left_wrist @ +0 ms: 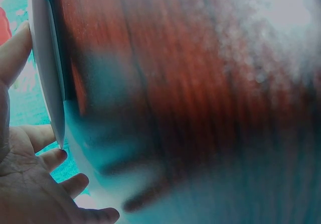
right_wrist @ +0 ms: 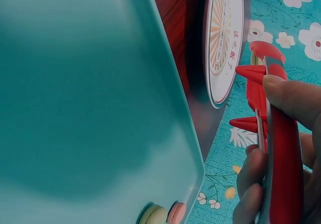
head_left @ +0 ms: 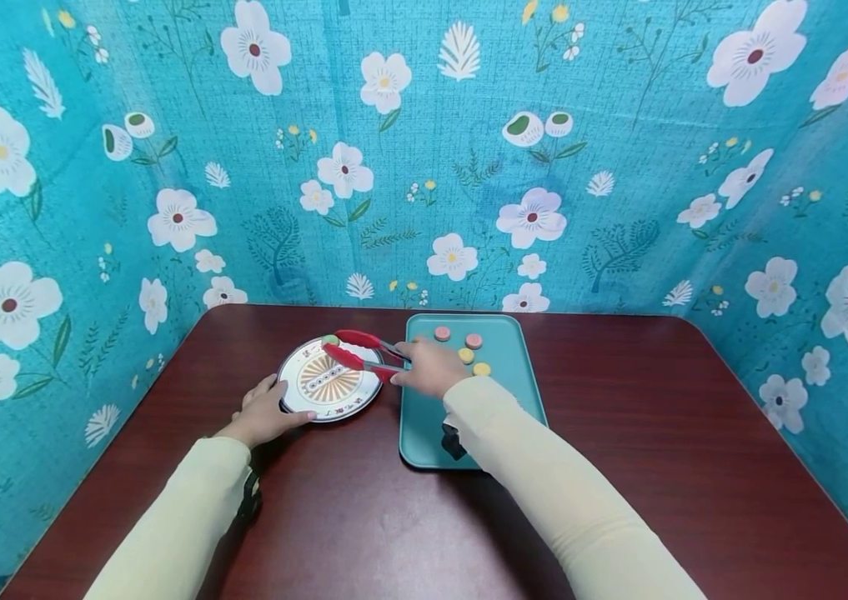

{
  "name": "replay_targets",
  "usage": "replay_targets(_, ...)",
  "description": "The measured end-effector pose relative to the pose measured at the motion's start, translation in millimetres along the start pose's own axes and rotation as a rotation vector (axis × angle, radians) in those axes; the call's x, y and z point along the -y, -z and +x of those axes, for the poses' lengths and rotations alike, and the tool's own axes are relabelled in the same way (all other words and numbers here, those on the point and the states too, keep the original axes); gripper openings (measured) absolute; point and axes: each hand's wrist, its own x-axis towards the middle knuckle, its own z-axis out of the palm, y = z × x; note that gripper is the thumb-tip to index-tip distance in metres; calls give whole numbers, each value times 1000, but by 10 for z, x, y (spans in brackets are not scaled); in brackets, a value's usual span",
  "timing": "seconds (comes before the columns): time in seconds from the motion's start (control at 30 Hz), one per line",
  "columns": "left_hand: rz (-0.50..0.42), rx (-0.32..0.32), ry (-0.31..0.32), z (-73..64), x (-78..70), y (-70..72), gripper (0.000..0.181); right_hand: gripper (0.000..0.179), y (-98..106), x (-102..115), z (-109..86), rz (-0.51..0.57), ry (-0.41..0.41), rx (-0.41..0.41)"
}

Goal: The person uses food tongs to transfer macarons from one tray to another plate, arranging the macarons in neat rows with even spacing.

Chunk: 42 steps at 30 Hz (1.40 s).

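Note:
My left hand [head_left: 262, 412] holds the rim of a round white plate [head_left: 352, 406] with a patterned centre, its thumb and fingers spread around the near left edge. In the left wrist view the plate [left_wrist: 45, 58] appears edge-on beside the thumb. My right hand [head_left: 431, 367] grips a pair of tongs [head_left: 373, 367] with red tips, reaching left over the plate. A green macaron [head_left: 329, 340] sits between the tips, above the plate's far side. In the right wrist view, fingers wrap the red tong handle [right_wrist: 286, 169].
Under my right arm lies a teal tray [head_left: 424, 425]. Two pink macarons [head_left: 474, 341] and two yellow macarons [head_left: 481, 369] rest toward its far end. Both stand on a dark red wooden table [head_left: 619, 400], with a blue floral cloth [head_left: 424, 167] hanging behind and at the sides.

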Motion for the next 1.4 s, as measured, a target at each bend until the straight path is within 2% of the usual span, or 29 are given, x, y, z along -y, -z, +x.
replay_targets(0.4, -6, -17, -12, -8, 3, 1, 107, 66, -114, 85, 86, 5, -41, 9)
replay_targets(0.67, 3, -15, -19, -25, -5, 14, 105, 64, -187, 90, 145, -12, -39, 13)
replay_targets(1.4, -17, -12, -9, -25, -15, 10, 104, 62, -233, 172, 170, -48, -51, 51)
